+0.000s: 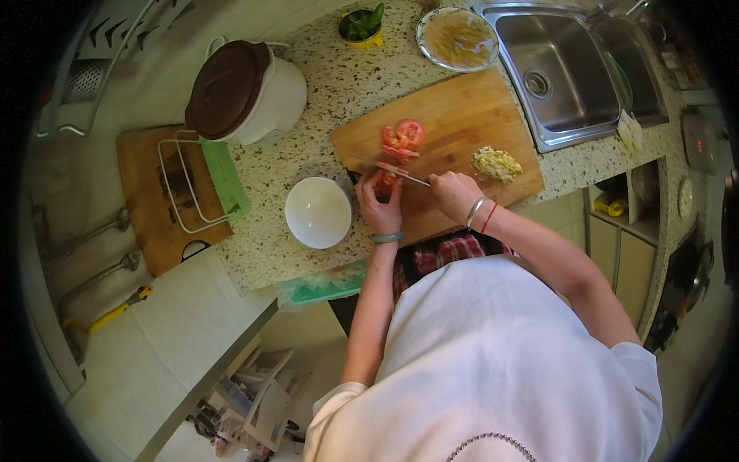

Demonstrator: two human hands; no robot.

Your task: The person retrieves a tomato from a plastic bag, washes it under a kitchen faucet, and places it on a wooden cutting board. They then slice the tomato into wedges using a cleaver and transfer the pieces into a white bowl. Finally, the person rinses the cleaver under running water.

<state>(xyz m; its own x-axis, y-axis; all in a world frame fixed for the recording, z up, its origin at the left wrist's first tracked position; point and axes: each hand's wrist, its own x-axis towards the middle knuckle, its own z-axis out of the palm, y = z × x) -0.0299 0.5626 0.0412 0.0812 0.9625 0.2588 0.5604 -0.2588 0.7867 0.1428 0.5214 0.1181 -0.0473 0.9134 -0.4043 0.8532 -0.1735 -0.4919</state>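
On the wooden cutting board (439, 115), my right hand (457, 195) grips the handle of a knife (412, 179). Its blade points left and lies across a tomato piece (387, 177). My left hand (379, 202) closes around that piece, fingertips beside the blade; the fingers hide part of it. Just beyond the blade lie cut tomato slices (404, 138), red and partly piled up. A heap of pale chopped bits, perhaps garlic (497, 164), sits on the board's right side. Left of my left hand stands a white bowl (318, 212) with nothing in it.
A steel sink (573, 77) borders the board on the right. Behind stand a plate of pale yellowish food (457, 38) and a cup of green peppers (360, 28). A white pot with a brown lid (231, 91) and a green-edged wire rack (223, 177) are at the left.
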